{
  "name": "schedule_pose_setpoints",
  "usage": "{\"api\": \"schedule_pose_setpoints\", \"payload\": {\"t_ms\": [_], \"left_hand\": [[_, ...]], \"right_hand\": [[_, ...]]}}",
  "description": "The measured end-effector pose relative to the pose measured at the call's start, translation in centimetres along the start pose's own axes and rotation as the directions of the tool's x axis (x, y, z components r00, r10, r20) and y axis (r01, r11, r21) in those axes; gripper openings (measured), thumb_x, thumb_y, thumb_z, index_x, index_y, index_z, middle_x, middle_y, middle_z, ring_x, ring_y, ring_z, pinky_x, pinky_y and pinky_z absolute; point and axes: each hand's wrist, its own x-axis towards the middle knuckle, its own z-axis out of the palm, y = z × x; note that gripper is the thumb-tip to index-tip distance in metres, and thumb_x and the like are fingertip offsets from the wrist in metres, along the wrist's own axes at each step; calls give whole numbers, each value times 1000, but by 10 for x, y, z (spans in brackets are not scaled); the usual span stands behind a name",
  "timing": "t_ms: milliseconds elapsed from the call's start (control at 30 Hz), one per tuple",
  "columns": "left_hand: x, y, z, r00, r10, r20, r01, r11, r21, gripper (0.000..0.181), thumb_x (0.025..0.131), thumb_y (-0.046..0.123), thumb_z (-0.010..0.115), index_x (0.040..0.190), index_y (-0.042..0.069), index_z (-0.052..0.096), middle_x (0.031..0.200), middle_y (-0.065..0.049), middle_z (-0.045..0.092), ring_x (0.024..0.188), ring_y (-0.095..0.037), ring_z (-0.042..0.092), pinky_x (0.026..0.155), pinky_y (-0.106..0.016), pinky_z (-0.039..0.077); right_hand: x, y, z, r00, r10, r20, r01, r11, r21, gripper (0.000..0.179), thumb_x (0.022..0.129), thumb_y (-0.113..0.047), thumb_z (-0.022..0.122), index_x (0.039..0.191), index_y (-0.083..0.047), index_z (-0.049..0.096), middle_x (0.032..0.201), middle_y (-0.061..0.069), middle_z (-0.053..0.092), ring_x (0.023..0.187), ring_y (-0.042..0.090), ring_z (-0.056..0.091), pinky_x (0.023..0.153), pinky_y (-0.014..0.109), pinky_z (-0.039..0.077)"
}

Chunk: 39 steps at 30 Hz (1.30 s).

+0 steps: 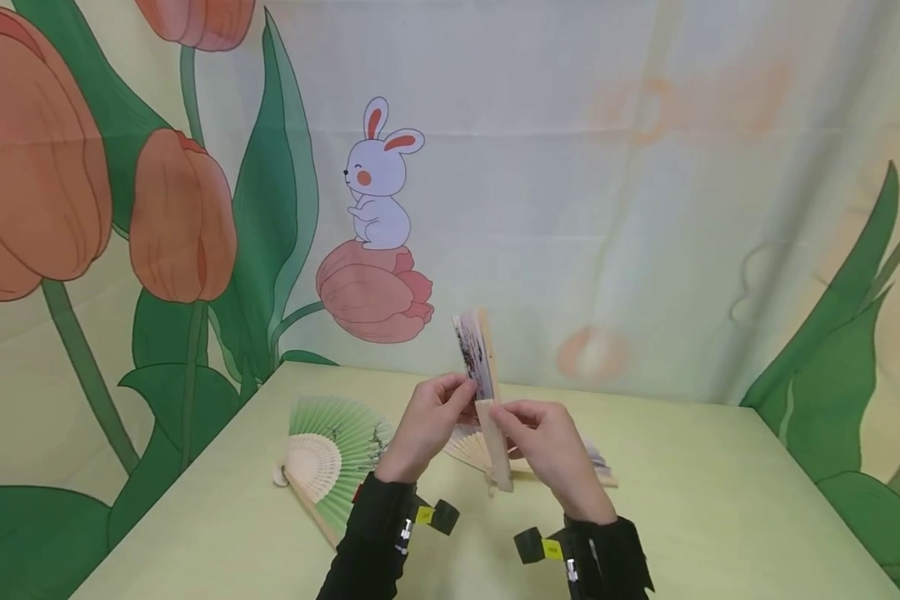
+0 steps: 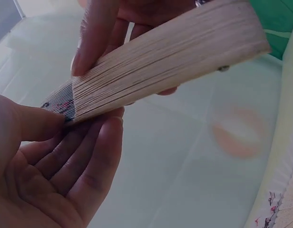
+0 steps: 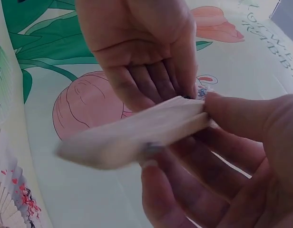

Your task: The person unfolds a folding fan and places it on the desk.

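Observation:
A folded hand fan (image 1: 497,446) with pale wooden ribs and a printed leaf is held upright, slightly tilted, above the table. My left hand (image 1: 431,421) pinches it between thumb and fingers where the leaf meets the ribs. From the other side my right hand (image 1: 551,450) grips the ribs with thumb and fingers. In the left wrist view the fan's ribs (image 2: 161,57) are stacked close together, with a small pivot near the wide end. The right wrist view shows the fan (image 3: 137,128) blurred, with my right fingertips near its pivot.
A spread green fan (image 1: 345,442) lies on the pale yellow table (image 1: 705,500) at the left. Another spread fan (image 1: 467,446), with light ribs and a pale leaf, lies behind my hands and is partly hidden. A cloth backdrop (image 1: 510,208) with tulips and a rabbit rises behind the table.

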Motion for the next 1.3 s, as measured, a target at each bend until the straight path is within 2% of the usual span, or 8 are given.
{"api": "schedule_pose_setpoints", "payload": {"t_ms": [133, 300, 433, 633, 933, 1133, 1300], "left_hand": [[1, -2, 3, 1000, 20, 14, -20, 1000, 24, 30, 110, 15, 52, 126, -7, 67, 107, -18, 74, 87, -19, 71, 85, -40, 62], [2, -5, 4, 998, 51, -38, -49, 997, 52, 28, 110, 14, 54, 122, -7, 68, 102, -18, 74, 83, -19, 71, 81, -41, 62], [0, -7, 2, 996, 43, -73, -41, 999, 16, 28, 109, 15, 55, 120, -7, 69, 102, -19, 74, 83, -22, 73, 81, -42, 62], [1, -8, -2, 997, 23, -74, -27, 998, -59, 27, 109, 15, 55, 116, -7, 68, 99, -18, 75, 82, -21, 74, 84, -45, 62], [5, -6, -5, 996, 20, -92, -28, 996, -90, 21, 107, 14, 60, 99, -5, 63, 89, -13, 75, 77, -17, 73, 77, -31, 60], [5, -6, -8, 995, 20, -94, -30, 994, -103, 23, 108, 16, 59, 101, -5, 65, 89, -12, 75, 78, -18, 73, 78, -29, 59], [5, -7, -9, 996, 26, -85, -35, 993, -114, 23, 108, 16, 59, 103, -5, 65, 91, -12, 76, 79, -19, 74, 79, -30, 60]], "right_hand": [[0, 2, -2, 1000, 7, -18, -7, 1000, 29, 24, 100, -18, 72, 115, 0, 77, 103, 13, 76, 81, 22, 69, 69, 31, 58], [0, 7, -2, 997, 35, -69, -28, 995, 100, 25, 100, -16, 72, 115, 4, 75, 107, 17, 76, 78, 25, 74, 70, 32, 61], [1, 8, 0, 995, 32, -93, -18, 989, 144, 24, 100, -14, 71, 114, 6, 73, 104, 18, 74, 75, 26, 74, 69, 32, 63], [2, 7, -2, 992, 49, -117, -26, 982, 187, 24, 102, -13, 69, 113, 8, 70, 97, 14, 72, 73, 23, 73, 68, 31, 63], [0, 6, -12, 986, 75, -149, -46, 981, 186, 22, 103, -15, 68, 111, 6, 68, 89, 8, 67, 76, 20, 68, 65, 26, 58], [0, 6, -16, 982, 90, -168, -53, 975, 218, 20, 101, -15, 70, 107, 4, 66, 80, 4, 61, 61, 15, 58, 59, 24, 53], [0, 7, -17, 982, 96, -165, -57, 971, 231, 20, 102, -13, 69, 109, 4, 64, 72, 3, 59, 56, 14, 61, 57, 24, 53]]}}
